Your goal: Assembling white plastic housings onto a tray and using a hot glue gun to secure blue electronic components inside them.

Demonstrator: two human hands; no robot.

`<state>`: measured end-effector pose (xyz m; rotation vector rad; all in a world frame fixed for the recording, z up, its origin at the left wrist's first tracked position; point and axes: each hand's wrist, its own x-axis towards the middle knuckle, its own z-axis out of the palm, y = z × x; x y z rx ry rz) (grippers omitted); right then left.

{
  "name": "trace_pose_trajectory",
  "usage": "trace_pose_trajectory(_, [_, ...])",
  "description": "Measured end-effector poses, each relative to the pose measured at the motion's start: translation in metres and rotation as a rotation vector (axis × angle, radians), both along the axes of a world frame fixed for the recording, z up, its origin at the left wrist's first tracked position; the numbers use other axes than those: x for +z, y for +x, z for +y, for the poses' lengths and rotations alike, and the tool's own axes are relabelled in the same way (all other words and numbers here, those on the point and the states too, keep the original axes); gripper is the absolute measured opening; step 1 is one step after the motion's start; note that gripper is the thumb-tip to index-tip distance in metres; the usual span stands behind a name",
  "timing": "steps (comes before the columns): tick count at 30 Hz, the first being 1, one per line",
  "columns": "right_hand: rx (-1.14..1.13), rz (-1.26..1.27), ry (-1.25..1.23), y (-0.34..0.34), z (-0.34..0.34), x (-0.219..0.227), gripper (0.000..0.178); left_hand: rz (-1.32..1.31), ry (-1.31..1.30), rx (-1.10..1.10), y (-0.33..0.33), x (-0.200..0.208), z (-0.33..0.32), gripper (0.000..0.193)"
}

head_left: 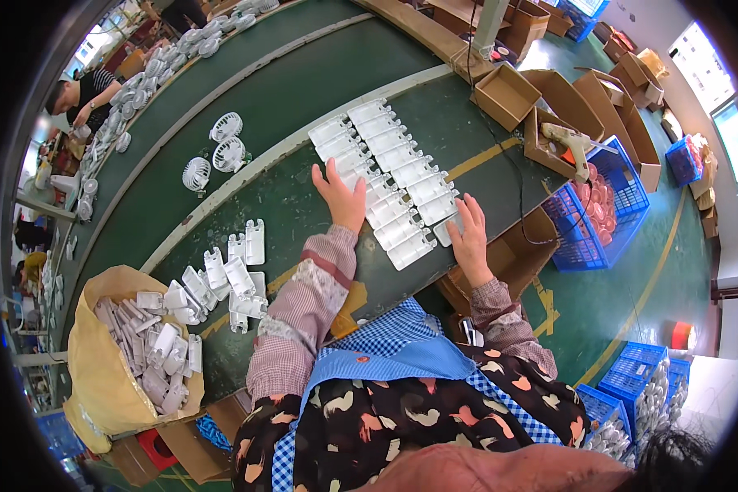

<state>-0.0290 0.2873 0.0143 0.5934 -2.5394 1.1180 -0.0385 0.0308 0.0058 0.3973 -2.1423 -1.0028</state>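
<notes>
Two side-by-side rows of white plastic shells (pixel 398 152) lie on the green worktable (pixel 410 74) in front of me. My left hand (pixel 342 197), fingers spread, rests at the outer edge of the left row. At the near end of the right row is my right hand (pixel 471 243), its fingers stretched out and the thumb beside a white shell (pixel 444 231). That shell is partly hidden by the hand. More loose white shells (pixel 236 275) lie in a heap on the table to my left.
A yellow sack (pixel 90 361) of white parts stands at the left. Three small white fans (pixel 228 153) sit on the green belt beyond. Cardboard boxes (pixel 507 94), a glue gun (pixel 570 146) and a blue crate (pixel 603 246) of pink parts are at the right. A co-worker (pixel 86 98) stands far left.
</notes>
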Motion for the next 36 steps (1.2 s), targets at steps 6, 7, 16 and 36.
trace_pose_trajectory(6, [0.006,0.018,-0.001,0.001,0.0,-0.002,0.046,-0.062,-0.013,0.018,-0.031,-0.001,0.005,0.074])
trace_pose_trajectory(7, [-0.018,0.015,-0.001,0.002,0.001,-0.002,0.046,-0.06,-0.023,0.016,-0.032,-0.002,0.006,0.074])
trace_pose_trajectory(16, [-0.041,-0.016,-0.03,-0.003,0.008,0.006,0.044,-0.003,0.079,0.094,-0.077,-0.008,-0.047,0.075])
trace_pose_trajectory(36, [0.571,0.003,0.2,0.006,-0.08,0.115,0.047,0.066,-0.036,0.155,0.12,0.09,-0.068,0.069])
